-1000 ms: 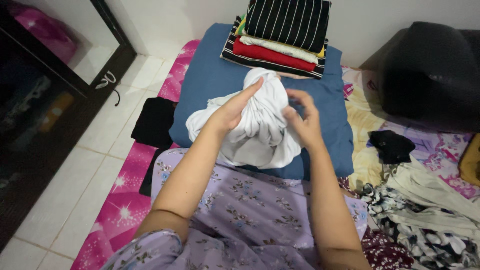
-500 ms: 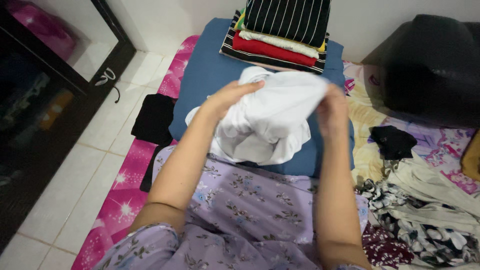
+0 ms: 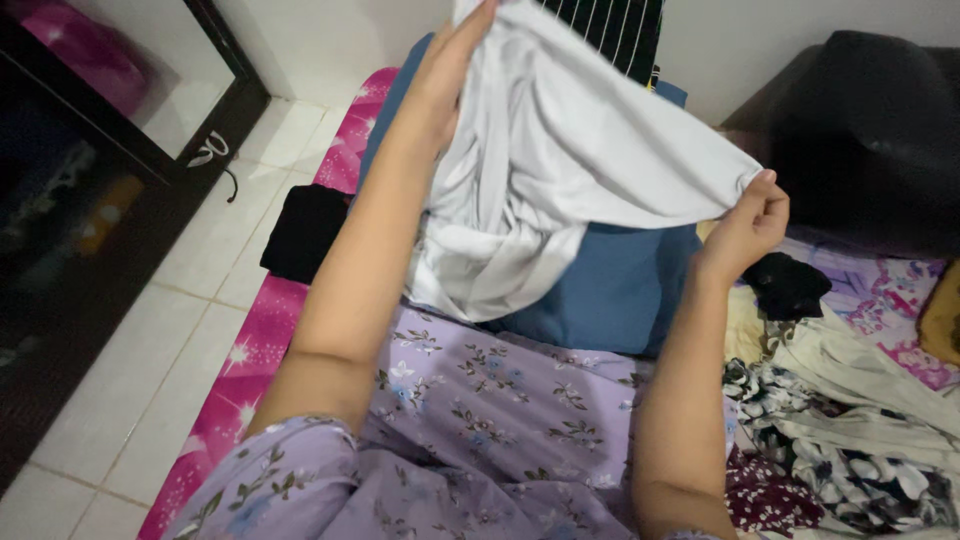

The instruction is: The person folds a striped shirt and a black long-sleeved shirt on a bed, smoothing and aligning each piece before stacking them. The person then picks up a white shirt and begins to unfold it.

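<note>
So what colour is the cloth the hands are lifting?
The cloth is plain white, seen in the head view.

Dim indoor light; slight blur

Ahead: the lifted white garment [image 3: 560, 170] hangs between both hands and screens the blue pillow [image 3: 610, 290] behind it.
Far end: a striped folded stack [image 3: 610, 30] probably fills the pillow's back edge; mostly hidden.
Right: a black bag [image 3: 860, 130] and a heap of loose clothes [image 3: 850, 420] crowd the way.
Left: the tiled floor [image 3: 150, 370] lies open beside a black cloth [image 3: 305, 230].
</note>
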